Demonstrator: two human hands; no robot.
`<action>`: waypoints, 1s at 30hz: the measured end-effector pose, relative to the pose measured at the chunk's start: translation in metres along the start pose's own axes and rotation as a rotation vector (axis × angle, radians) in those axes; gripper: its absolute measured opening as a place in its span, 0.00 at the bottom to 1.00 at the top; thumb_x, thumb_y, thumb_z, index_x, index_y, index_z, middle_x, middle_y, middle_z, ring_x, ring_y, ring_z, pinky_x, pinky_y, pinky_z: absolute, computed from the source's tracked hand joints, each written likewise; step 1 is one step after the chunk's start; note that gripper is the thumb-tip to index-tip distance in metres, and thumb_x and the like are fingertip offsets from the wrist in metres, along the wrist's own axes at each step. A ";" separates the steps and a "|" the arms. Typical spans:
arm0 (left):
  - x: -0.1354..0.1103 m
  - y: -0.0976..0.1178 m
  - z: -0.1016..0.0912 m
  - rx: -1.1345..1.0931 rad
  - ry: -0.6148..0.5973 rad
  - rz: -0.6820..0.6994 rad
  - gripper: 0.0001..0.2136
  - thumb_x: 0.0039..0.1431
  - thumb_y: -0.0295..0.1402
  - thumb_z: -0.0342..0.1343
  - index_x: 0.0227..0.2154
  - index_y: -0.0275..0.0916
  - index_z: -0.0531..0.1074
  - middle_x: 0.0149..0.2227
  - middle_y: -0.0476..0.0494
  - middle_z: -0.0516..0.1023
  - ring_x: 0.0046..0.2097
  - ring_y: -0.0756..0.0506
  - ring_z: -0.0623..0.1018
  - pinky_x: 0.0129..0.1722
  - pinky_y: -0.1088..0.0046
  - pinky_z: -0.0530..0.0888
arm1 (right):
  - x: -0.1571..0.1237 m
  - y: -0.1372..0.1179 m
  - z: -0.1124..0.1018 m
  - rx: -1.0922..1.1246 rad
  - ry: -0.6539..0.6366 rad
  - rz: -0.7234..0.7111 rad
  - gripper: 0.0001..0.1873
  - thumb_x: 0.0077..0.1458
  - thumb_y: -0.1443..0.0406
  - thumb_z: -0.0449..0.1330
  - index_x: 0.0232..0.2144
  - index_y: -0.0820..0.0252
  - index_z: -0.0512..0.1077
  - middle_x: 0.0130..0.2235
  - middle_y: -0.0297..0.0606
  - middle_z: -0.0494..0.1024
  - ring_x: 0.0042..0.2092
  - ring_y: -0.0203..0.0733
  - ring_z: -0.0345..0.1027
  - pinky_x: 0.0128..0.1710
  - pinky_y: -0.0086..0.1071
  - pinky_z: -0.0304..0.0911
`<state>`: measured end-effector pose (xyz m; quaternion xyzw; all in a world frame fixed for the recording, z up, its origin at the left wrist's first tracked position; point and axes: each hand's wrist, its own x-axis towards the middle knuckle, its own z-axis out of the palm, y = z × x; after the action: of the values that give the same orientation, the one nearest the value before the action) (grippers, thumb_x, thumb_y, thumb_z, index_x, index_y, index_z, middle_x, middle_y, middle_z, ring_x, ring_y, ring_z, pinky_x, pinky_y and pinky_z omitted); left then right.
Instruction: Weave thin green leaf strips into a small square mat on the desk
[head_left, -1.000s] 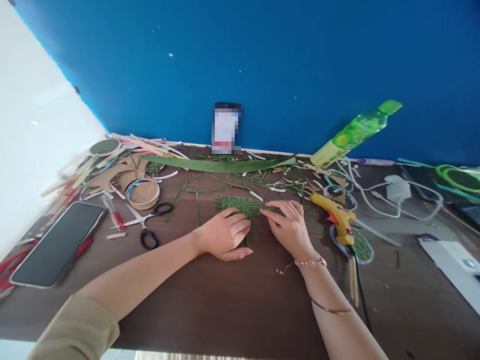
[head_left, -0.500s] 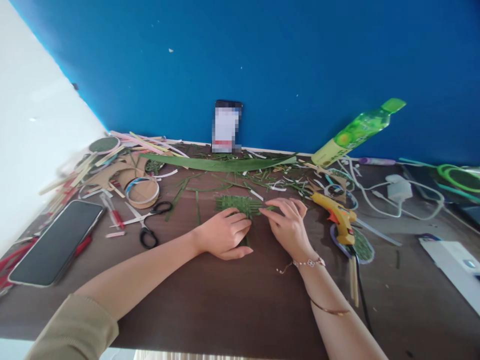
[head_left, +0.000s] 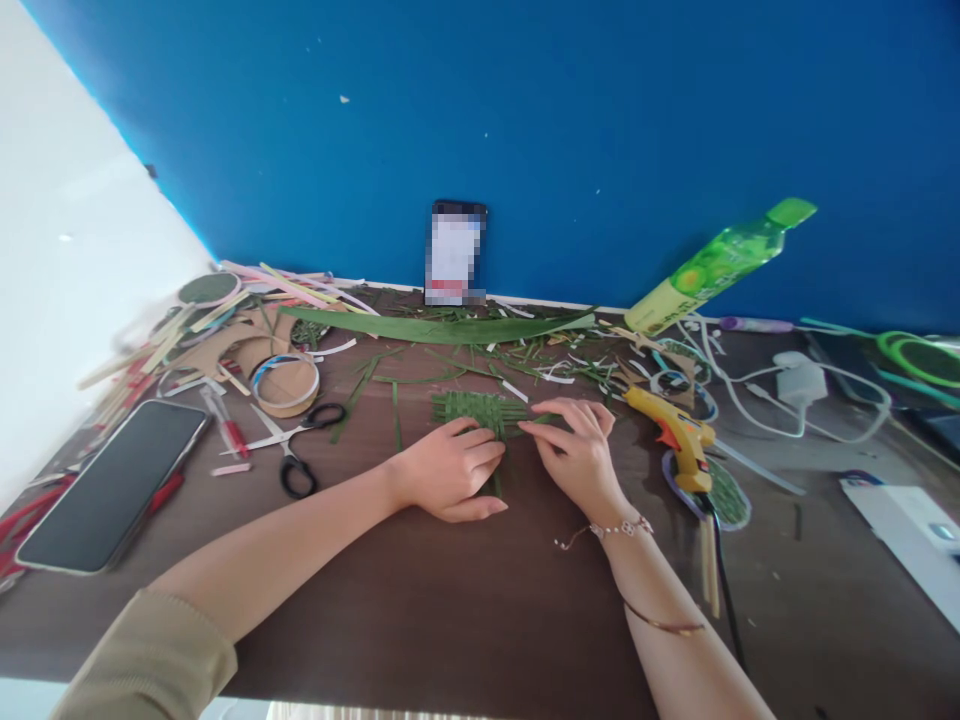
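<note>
Weaving looks half done: small green leaf-strip mat (head_left: 480, 408) lies at your twelve o'clock, left hand (head_left: 450, 468) pressing flat, grip released; right hand (head_left: 574, 452) pinches a loose green strip (head_left: 541, 418) at three o'clock.

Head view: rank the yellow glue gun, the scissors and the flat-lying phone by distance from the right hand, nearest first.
1. yellow glue gun: just right of the right hand.
2. scissors: to the left, beyond the left hand.
3. flat-lying phone: far left, past the scissors.
</note>
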<state>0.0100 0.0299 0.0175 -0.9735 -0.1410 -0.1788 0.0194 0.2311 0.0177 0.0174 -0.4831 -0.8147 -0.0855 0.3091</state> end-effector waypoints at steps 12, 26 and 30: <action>0.000 0.000 -0.001 0.010 -0.007 -0.075 0.30 0.64 0.49 0.34 0.40 0.29 0.74 0.44 0.33 0.75 0.46 0.39 0.71 0.50 0.59 0.62 | -0.004 0.002 0.003 0.006 -0.119 0.027 0.10 0.59 0.68 0.56 0.32 0.54 0.77 0.30 0.33 0.76 0.35 0.36 0.66 0.42 0.39 0.46; 0.000 0.001 -0.001 0.026 -0.023 -0.106 0.28 0.65 0.48 0.35 0.40 0.31 0.74 0.43 0.36 0.76 0.45 0.39 0.71 0.50 0.58 0.60 | -0.006 0.007 0.008 0.118 -0.103 0.110 0.11 0.59 0.63 0.56 0.30 0.53 0.78 0.29 0.33 0.77 0.33 0.37 0.67 0.40 0.38 0.47; 0.000 0.001 -0.001 0.015 -0.030 -0.115 0.28 0.64 0.49 0.36 0.42 0.31 0.73 0.43 0.36 0.75 0.45 0.39 0.70 0.49 0.59 0.60 | -0.006 0.007 0.007 0.131 -0.108 0.123 0.10 0.59 0.63 0.56 0.30 0.53 0.78 0.29 0.33 0.77 0.33 0.37 0.67 0.40 0.39 0.48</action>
<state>0.0100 0.0293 0.0188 -0.9663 -0.1982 -0.1638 0.0146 0.2354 0.0202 0.0073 -0.5150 -0.8028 0.0132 0.3002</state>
